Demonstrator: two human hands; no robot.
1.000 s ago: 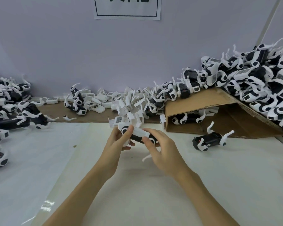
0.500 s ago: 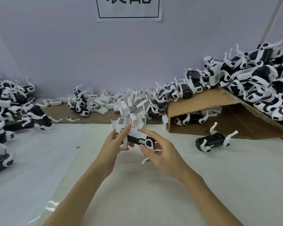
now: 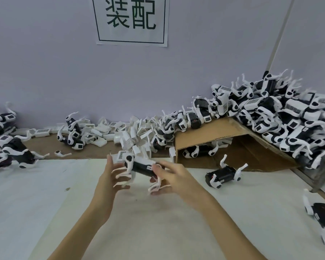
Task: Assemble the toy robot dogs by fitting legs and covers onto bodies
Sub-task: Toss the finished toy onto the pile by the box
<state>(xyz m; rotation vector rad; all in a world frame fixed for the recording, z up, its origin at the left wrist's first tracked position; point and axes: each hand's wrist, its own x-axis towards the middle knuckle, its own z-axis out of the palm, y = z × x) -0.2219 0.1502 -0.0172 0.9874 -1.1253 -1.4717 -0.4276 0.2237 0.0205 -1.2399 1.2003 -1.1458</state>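
I can't make out my left hand cleanly; its fingers smear into the toy dog and the dog's white legs. My right hand covers the dog's far end, so I can't tell what is fitted there. Right of the dog, the picture's edge cuts off another dog. Under the cardboard flap right of the dog, a third dog lies partly hidden in shadow.

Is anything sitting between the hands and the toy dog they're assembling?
Nothing visible. The left hand and right hand already hold the toy dog from either end above the table; the loose cover pile lies behind it.
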